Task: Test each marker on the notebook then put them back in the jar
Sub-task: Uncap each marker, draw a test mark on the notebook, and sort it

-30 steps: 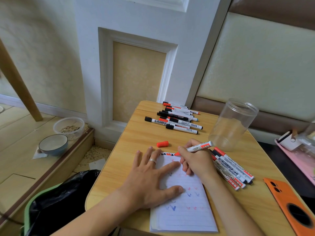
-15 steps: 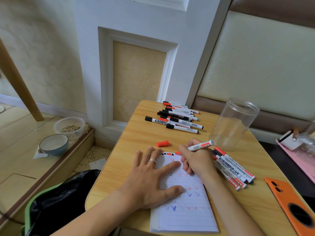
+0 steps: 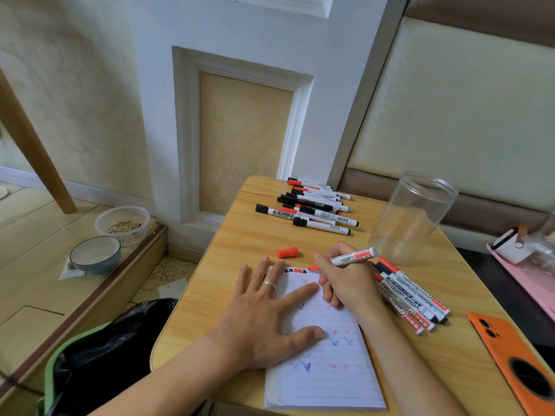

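A lined notebook (image 3: pixel 327 370) lies open at the table's near edge, with red and blue test marks on the page. My left hand (image 3: pixel 267 313) presses flat on its left side, fingers spread. My right hand (image 3: pixel 345 283) grips an uncapped red marker (image 3: pixel 354 257) in a writing hold, its tip at the top of the page. The marker's red cap (image 3: pixel 287 252) lies just beyond the notebook. A clear empty jar (image 3: pixel 411 217) stands to the right. Several capped markers (image 3: pixel 312 208) lie at the table's far end; another group (image 3: pixel 414 298) lies right of my right hand.
The small wooden table (image 3: pixel 240 244) stands against a white panelled wall. An orange phone (image 3: pixel 516 358) lies at the table's right corner. A pink tray (image 3: pixel 528 265) sits further right. On the floor to the left are a bin with a black bag (image 3: pixel 99 355) and two bowls (image 3: pixel 96 253).
My right hand and the red marker have shifted slightly at the top of the page. My left hand stays flat on the notebook.
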